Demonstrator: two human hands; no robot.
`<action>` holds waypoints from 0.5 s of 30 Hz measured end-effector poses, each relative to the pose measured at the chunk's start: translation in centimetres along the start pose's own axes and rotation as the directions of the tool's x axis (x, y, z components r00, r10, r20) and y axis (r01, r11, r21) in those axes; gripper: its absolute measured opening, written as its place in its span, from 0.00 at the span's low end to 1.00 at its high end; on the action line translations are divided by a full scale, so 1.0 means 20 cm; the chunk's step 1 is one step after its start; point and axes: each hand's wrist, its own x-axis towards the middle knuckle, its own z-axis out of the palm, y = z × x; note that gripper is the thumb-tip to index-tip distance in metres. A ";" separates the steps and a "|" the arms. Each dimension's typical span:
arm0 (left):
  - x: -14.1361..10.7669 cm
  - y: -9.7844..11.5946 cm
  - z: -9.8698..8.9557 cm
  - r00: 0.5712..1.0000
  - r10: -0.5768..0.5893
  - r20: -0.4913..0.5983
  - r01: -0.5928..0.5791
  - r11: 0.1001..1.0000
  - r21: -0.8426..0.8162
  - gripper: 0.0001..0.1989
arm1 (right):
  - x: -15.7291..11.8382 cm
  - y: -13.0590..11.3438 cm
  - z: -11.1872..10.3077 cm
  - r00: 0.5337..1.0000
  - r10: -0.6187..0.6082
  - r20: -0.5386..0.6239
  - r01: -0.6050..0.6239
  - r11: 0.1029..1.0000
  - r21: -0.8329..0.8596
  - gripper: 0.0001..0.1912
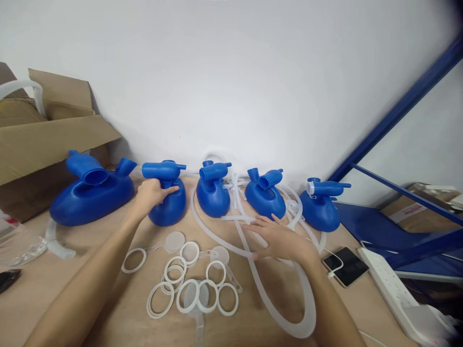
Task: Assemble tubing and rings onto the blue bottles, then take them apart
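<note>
My left hand (154, 193) is closed round the handle of a blue plastic urinal bottle (168, 209), its thumb lying across the body. That bottle stands upright on the table with its wide mouth facing left. My right hand (277, 237) is spread with fingers apart over the clear plastic tubing (269, 301), in front of another blue bottle (265, 198); whether it touches the tubing I cannot tell. Several white sealing rings (160, 300) and round translucent caps with straps (174, 242) lie between my arms.
Other blue bottles stand at the far left (90, 205), in the middle (212, 200) and on the right (320, 212). An open cardboard box (54, 140) is at the left. A phone (345, 266) with a cable and a white power strip (388, 291) lie right, beside a blue metal rack (398, 111).
</note>
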 end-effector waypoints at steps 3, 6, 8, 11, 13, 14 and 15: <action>0.01 -0.01 -0.01 0.997 -0.044 0.063 0.051 0.991 -0.127 0.26 | -0.01 0.08 -0.03 1.000 -0.009 -0.024 0.011 0.999 0.050 0.42; -0.01 0.01 0.02 0.975 -0.001 0.220 0.071 0.948 -0.310 0.27 | -0.05 0.18 -0.06 0.989 -0.023 -0.143 0.033 0.997 0.069 0.41; -0.03 0.04 0.04 0.942 0.073 0.327 0.074 0.907 -0.415 0.30 | -0.06 0.27 -0.06 0.967 -0.062 -0.247 0.064 0.998 0.000 0.37; -0.06 0.07 0.00 0.882 0.160 0.443 0.085 0.872 -0.483 0.35 | -0.04 0.46 -0.04 0.901 -0.176 -0.396 0.086 0.968 -0.234 0.31; -0.05 0.04 -0.08 0.862 0.157 0.482 0.073 0.902 -0.425 0.37 | -0.02 0.62 -0.04 0.844 -0.244 -0.477 0.046 0.920 -0.389 0.26; -0.04 0.01 -0.15 0.870 0.136 0.474 0.056 0.928 -0.369 0.36 | -0.02 0.69 -0.04 0.821 -0.269 -0.504 0.019 0.895 -0.446 0.24; -0.03 -0.04 -0.22 0.897 0.102 0.430 0.024 0.961 -0.277 0.34 | -0.02 0.76 -0.05 0.802 -0.285 -0.525 -0.007 0.875 -0.485 0.23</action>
